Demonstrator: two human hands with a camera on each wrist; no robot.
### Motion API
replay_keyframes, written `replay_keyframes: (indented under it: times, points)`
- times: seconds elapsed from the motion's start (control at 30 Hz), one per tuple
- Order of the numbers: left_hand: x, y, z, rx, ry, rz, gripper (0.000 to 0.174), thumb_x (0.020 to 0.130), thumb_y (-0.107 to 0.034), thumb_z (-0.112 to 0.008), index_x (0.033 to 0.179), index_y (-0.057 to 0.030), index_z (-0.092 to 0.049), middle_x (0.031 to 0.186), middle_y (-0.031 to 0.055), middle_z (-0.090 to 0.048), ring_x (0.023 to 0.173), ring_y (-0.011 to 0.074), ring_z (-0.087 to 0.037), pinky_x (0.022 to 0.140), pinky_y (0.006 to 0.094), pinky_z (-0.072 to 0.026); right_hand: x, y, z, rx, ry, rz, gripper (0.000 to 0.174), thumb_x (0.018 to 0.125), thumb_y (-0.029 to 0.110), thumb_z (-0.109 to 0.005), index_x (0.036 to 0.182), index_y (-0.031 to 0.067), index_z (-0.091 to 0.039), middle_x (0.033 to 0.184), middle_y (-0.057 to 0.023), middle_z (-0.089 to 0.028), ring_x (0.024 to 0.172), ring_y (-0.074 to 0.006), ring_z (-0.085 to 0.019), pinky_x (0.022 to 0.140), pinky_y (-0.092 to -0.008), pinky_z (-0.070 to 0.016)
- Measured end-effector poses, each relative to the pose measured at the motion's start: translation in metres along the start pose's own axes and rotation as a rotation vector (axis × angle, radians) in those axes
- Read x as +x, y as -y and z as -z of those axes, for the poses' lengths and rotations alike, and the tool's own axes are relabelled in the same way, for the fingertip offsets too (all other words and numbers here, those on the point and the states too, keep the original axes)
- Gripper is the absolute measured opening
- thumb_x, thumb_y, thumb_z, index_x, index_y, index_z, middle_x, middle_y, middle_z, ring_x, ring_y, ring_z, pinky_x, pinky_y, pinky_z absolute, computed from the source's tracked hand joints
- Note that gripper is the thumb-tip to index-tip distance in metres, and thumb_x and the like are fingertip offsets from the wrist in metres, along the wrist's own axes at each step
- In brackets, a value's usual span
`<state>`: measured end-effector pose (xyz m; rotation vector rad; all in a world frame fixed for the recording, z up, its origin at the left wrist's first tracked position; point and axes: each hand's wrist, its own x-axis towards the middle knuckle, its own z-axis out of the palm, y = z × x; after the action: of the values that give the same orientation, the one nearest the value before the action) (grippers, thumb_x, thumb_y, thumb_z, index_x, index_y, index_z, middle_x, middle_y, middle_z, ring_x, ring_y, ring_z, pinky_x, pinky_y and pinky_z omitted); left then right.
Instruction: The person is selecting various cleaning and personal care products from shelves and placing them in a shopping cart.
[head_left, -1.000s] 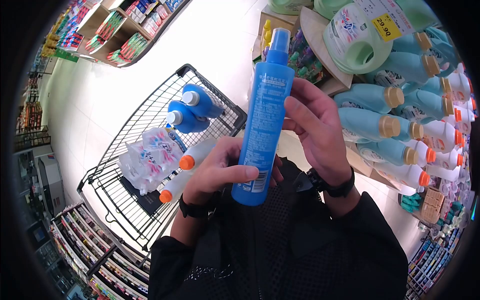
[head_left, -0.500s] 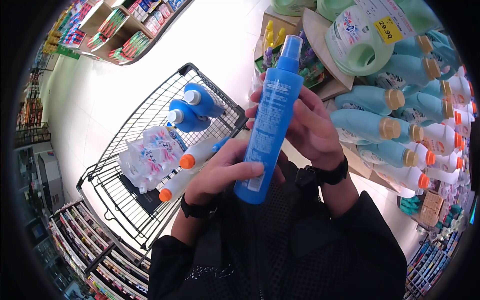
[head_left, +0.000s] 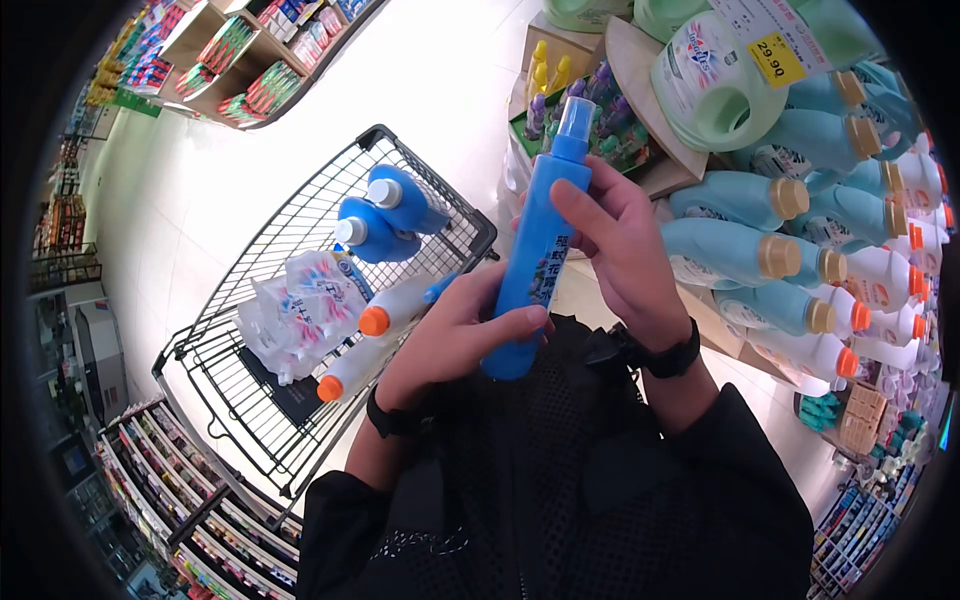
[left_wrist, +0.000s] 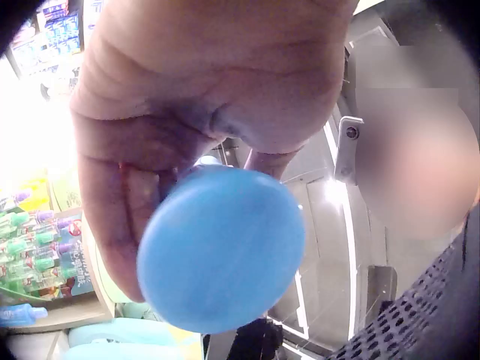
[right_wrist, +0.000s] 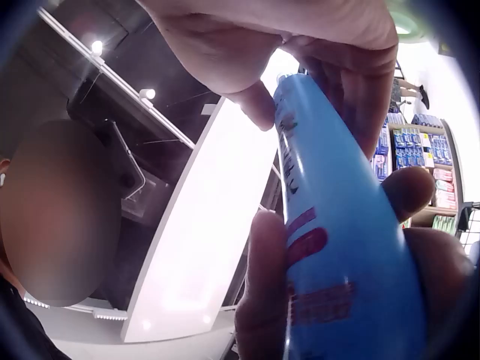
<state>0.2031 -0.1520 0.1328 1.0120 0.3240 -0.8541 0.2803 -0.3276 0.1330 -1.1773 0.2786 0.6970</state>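
A blue spray bottle [head_left: 540, 240] with a clear cap is held tilted in front of the chest, cap up. My left hand [head_left: 445, 330] grips its lower part, thumb across the front. Near the top, my right hand [head_left: 625, 250] holds it with the thumb below the cap and fingers behind. In the left wrist view the bottle's round base [left_wrist: 221, 251] faces the camera under the left hand [left_wrist: 202, 82]. The right wrist view shows the bottle's side [right_wrist: 345, 247], the right hand [right_wrist: 277, 45] around its upper end.
A black wire cart [head_left: 240, 260] stands at the left, holding two blue jugs [head_left: 400, 200], clear-wrapped packs [head_left: 310, 310] and orange-capped white bottles [head_left: 395, 305]. Teal bottles [head_left: 730, 250] and green jugs [head_left: 700, 90] fill the display at the right. Another shelf [head_left: 240, 60] is at upper left.
The bottle has turned about its long axis, from its text-covered back to a side with large dark characters, and has moved slightly lower. Both hands still hold it.
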Motion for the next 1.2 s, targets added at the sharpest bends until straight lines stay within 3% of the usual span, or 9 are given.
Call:
replay_keyframes:
  times: [0.23, 0.3, 0.37, 0.43, 0.53, 0.67, 0.8, 0.97, 1.2]
  points:
    - [0.004, 0.007, 0.008, 0.284, -0.125, -0.135, 0.049, 0.082, -0.026, -0.073, 0.119, 0.0018, -0.058, 0.096, 0.0103, -0.067, 0.088, 0.0171, -0.065, 0.081, 0.0315, -0.0508, 0.001, -0.004, -0.004, -0.11, 0.086, 0.108, 0.042, 0.094, 0.019, -0.063, 0.127, -0.0027, -0.049, 0.108, -0.0162, -0.066, 0.098, -0.0244, -0.067, 0.087, -0.036, -0.0541]
    - [0.007, 0.008, 0.012, 0.533, -0.308, -0.367, 0.051, 0.078, -0.024, -0.076, 0.119, 0.0017, -0.059, 0.095, 0.0126, -0.069, 0.088, 0.0199, -0.068, 0.084, 0.0336, -0.0521, 0.003, -0.009, -0.01, -0.165, 0.117, 0.142, 0.042, 0.093, 0.016, -0.064, 0.127, -0.0029, -0.049, 0.109, -0.0158, -0.065, 0.1, -0.0237, -0.066, 0.089, -0.0361, -0.0533]
    - [0.008, 0.006, 0.018, 0.509, -0.376, -0.361, 0.051, 0.075, -0.021, -0.079, 0.117, 0.0011, -0.06, 0.094, 0.0142, -0.07, 0.086, 0.0232, -0.07, 0.085, 0.0356, -0.0529, 0.007, -0.012, -0.024, -0.121, 0.152, 0.194, 0.039, 0.09, 0.015, -0.069, 0.12, -0.0024, -0.053, 0.104, -0.0068, -0.065, 0.096, -0.0116, -0.063, 0.085, -0.0266, -0.0507]
    - [0.01, 0.013, 0.034, 0.551, -0.417, -0.478, 0.049, 0.073, -0.018, -0.08, 0.115, -0.0005, -0.061, 0.094, 0.0154, -0.07, 0.084, 0.0251, -0.07, 0.085, 0.036, -0.0529, 0.013, -0.009, -0.032, -0.176, 0.191, 0.225, 0.035, 0.087, 0.014, -0.07, 0.115, -0.0011, -0.056, 0.102, -0.0063, -0.066, 0.094, -0.0113, -0.063, 0.084, -0.0259, -0.0501]
    - [0.008, 0.022, 0.061, 0.693, -0.48, -0.487, 0.045, 0.073, -0.016, -0.08, 0.111, -0.0018, -0.062, 0.093, 0.0166, -0.069, 0.085, 0.0291, -0.069, 0.08, 0.0358, -0.0526, 0.033, 0.005, -0.043, -0.821, 0.138, 0.76, 0.026, 0.079, 0.014, -0.074, 0.099, 0.0024, -0.064, 0.083, -0.0094, -0.063, 0.072, -0.0187, -0.063, 0.067, -0.0305, -0.0485]
    - [0.005, 0.045, 0.085, 0.734, -0.544, -0.507, 0.044, 0.073, -0.014, -0.079, 0.112, -0.0027, -0.062, 0.094, 0.0159, -0.068, 0.085, 0.0311, -0.068, 0.076, 0.0359, -0.0514, 0.045, 0.007, -0.059, -1.136, 0.368, 0.559, 0.023, 0.084, 0.025, -0.068, 0.089, 0.0051, -0.06, 0.07, -0.0137, -0.062, 0.063, -0.0328, -0.062, 0.056, -0.0393, -0.0466]
    - [0.003, 0.067, 0.103, 0.626, -0.612, -0.483, 0.046, 0.073, -0.014, -0.078, 0.115, -0.0028, -0.061, 0.098, 0.0161, -0.068, 0.091, 0.0326, -0.067, 0.079, 0.0364, -0.051, 0.06, -0.01, -0.074, -1.284, 0.537, 0.446, 0.023, 0.085, 0.026, -0.066, 0.091, 0.0054, -0.057, 0.07, -0.0151, -0.063, 0.068, -0.0362, -0.064, 0.058, -0.0424, -0.0479]
    - [-0.002, 0.121, 0.138, 0.719, -0.822, -0.338, 0.04, 0.076, -0.014, -0.074, 0.114, -0.0039, -0.062, 0.102, 0.0156, -0.068, 0.102, 0.0351, -0.062, 0.088, 0.0403, -0.0486, 0.095, -0.084, -0.081, -1.391, 0.58, 0.359, 0.021, 0.085, 0.019, -0.066, 0.092, 0.0038, -0.053, 0.069, -0.0179, -0.061, 0.069, -0.038, -0.063, 0.06, -0.0463, -0.0466]
    - [-0.042, 0.176, 0.161, 0.583, -0.758, -0.017, 0.028, 0.085, -0.02, -0.065, 0.106, -0.0016, -0.065, 0.097, 0.0153, -0.07, 0.092, 0.03, -0.068, 0.081, 0.0362, -0.0515, 0.136, -0.211, -0.067, -1.693, 0.785, 0.244, 0.021, 0.084, 0.019, -0.064, 0.095, 0.0046, -0.053, 0.072, -0.019, -0.062, 0.074, -0.0404, -0.063, 0.066, -0.05, -0.0492]
